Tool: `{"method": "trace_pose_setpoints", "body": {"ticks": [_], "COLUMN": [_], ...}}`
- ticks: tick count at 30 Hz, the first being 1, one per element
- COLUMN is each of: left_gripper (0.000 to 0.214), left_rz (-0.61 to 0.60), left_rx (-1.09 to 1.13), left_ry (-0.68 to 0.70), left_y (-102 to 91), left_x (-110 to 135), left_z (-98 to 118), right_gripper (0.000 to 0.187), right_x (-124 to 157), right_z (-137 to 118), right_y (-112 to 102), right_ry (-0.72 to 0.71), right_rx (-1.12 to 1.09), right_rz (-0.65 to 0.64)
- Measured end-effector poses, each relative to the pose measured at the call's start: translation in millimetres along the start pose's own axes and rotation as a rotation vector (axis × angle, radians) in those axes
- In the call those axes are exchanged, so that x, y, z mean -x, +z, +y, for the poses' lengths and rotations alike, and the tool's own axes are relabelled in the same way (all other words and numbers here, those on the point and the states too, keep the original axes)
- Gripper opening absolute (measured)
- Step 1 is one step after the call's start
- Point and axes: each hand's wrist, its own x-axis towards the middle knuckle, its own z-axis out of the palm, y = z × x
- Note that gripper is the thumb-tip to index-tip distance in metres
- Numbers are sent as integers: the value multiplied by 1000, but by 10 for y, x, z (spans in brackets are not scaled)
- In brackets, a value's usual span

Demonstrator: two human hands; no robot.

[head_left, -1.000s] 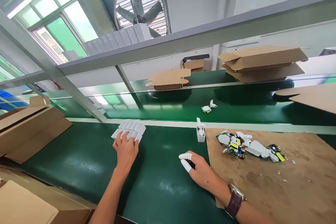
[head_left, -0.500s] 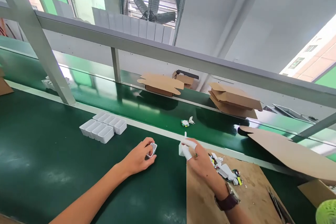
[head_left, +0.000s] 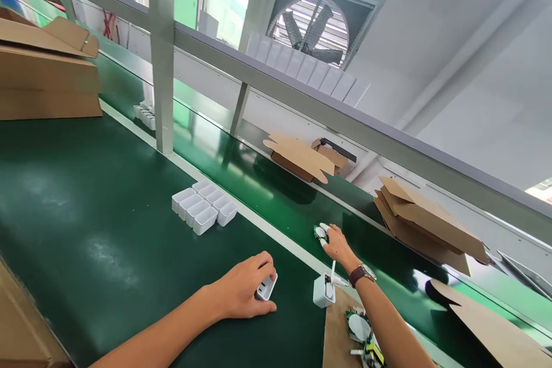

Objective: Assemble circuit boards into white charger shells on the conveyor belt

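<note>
My left hand point(head_left: 245, 288) is closed around a small white plastic housing point(head_left: 267, 287) on the green table, its slotted face turned toward me. Out over the green conveyor belt, my right hand point(head_left: 338, 245) has thumb and finger, both in white finger covers, at the edges of a small circuit board point(head_left: 319, 233) with a white round part. Below that wrist, a white square cup point(head_left: 322, 292) stands upright with a thin white stick rising from it. More circuit boards point(head_left: 359, 325) lie on a brown board point(head_left: 334, 336), partly hidden by my right forearm.
Several white plastic housings point(head_left: 198, 207) stand in rows left of my hands. A pale strip point(head_left: 276, 236) divides table and belt. Cardboard boxes point(head_left: 47, 69) sit at far left, with flattened cartons point(head_left: 425, 224) beyond the belt. A metal post point(head_left: 161, 57) rises at left.
My right hand has moved from the white cup out to the circuit board on the belt. My left hand still holds its housing, now turned slots-up. The camera view has swung left.
</note>
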Motion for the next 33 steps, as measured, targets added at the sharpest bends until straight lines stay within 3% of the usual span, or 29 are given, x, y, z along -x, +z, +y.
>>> {"method": "trace_pose_setpoints", "body": {"ticks": [4,8,11,14,17,20,23,27,33], "left_gripper": [44,47,51,51,44,41,40,40,44], "left_rz": [19,17,47,119,172,184,184,181,137], "left_rx": [6,-11,-18,-5,2,-8,8,37,90], "left_ry": [-13,-22,-18,16,45,41,38,24,75], "left_y": [-3,-36,-55,-43,-19,0,19,43,74], "left_x": [1,6,8,17,37,59,71,78,82], "left_z": [-50,-53,-61,-108,-153,-152,-119,-90,-74], "right_gripper": [23,38,44,38,35,39,42,35,63], "right_x": [-129,-62,249,755,1283,1668,1850,1923,2001], "right_z": [-83,-335,-680,-1061,-1308,-1349,-1272,-1178,-1144], "right_y": [-44,-254,-447,-537,-399,-90,136,140,252], "right_ry": [-45,-65,-102,-163,-102,48,125,-45,-270], "right_rx": [20,-21,-124,-368,-538,-695,-672,-433,-393], "right_rz": [3,22,-9,-141,-319,-430,-345,-77,-113]}}
